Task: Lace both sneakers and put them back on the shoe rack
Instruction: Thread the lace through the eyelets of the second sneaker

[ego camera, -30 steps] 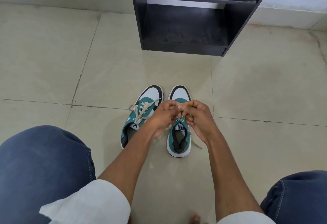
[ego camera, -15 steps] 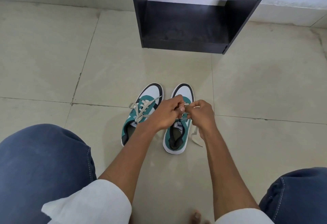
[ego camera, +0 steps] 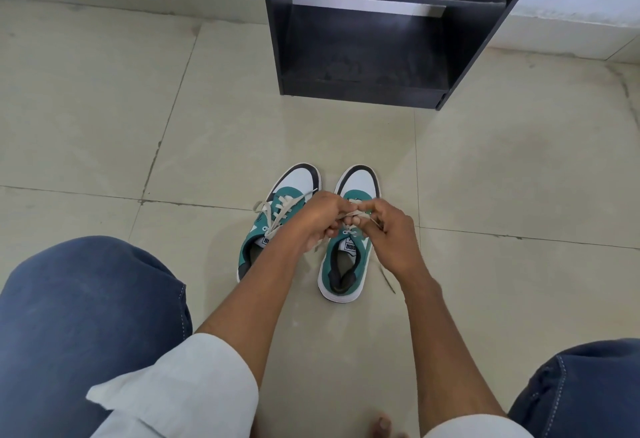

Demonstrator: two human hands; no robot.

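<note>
Two green, white and black sneakers stand side by side on the floor, toes pointing away from me. The left sneaker (ego camera: 277,226) has its cream lace crossed through the eyelets, ends loose. Over the right sneaker (ego camera: 346,264) my left hand (ego camera: 317,221) and my right hand (ego camera: 391,233) meet, each pinching the cream lace (ego camera: 349,214) just above the tongue. One loose lace end (ego camera: 386,276) trails on the floor to the shoe's right. The black shoe rack (ego camera: 381,32) stands beyond the shoes against the wall.
Beige floor tiles (ego camera: 104,126) spread around the shoes. My knees in blue trousers sit at the lower left (ego camera: 86,316) and lower right (ego camera: 581,389). A bare toe (ego camera: 381,425) shows at the bottom edge. The rack's shelves hold nothing visible.
My hands have stayed on the right sneaker's lace, shifting slightly while working it. The right sneaker has turned a little, and a lace end now lies to its right.
</note>
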